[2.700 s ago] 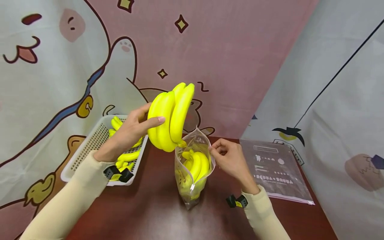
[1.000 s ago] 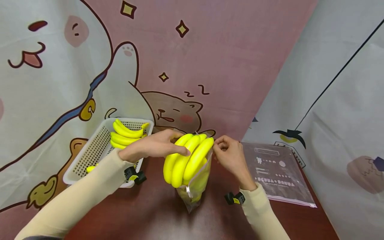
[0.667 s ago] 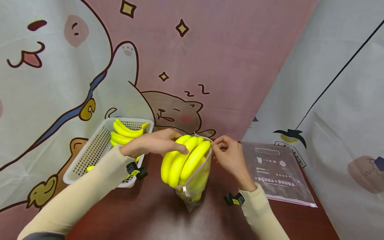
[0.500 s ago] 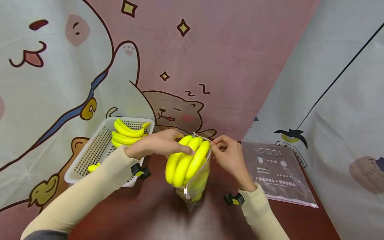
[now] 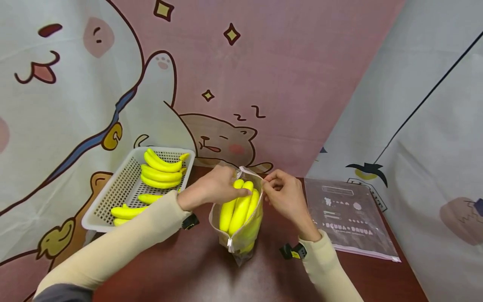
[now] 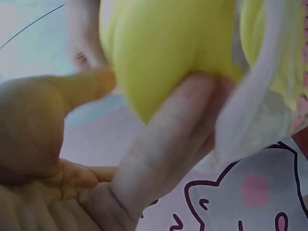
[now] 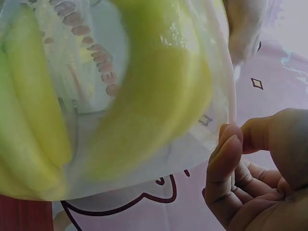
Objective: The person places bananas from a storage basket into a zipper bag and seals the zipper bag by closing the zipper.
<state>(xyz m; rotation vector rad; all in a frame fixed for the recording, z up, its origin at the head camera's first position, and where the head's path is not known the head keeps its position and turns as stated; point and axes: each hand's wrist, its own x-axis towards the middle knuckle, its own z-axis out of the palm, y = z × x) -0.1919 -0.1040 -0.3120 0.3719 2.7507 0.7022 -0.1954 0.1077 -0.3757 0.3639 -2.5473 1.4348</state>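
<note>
**A:** So what's going on at the clear zip bag (image 5: 237, 235) right now?

**B:** It's standing upright on the dark red table (image 5: 181, 272), mouth open at the top. The left hand (image 5: 211, 191) has a bunch of bananas (image 5: 239, 205) partway down inside it, with the tips poking out above the rim. Fingers are curled over the top of the bunch; the left wrist view shows a fingertip (image 6: 192, 106) pressed right against the yellow skin.

**A:** And the other hand?

**B:** The right hand (image 5: 284, 197) is on the bag's right side, up at the rim. Thumb and fingers look pinched together on the plastic edge, holding the mouth open. In the right wrist view the fingertips (image 7: 231, 144) sit just beside the plastic, and more yellow fruit shows blurry through the bag wall.

**A:** Anything else around the bag?

**B:** Left of it, toward the back, there's a white perforated basket (image 5: 113, 197) with more loose bananas (image 5: 160, 170) inside, at least 4, hard to count exactly. Right of the bag, well apart, a flat printed zip pouch (image 5: 347, 218) lies on the table. Behind the bag hangs a cartoon backdrop (image 5: 283, 75) with a sleeping cat on it.
</note>
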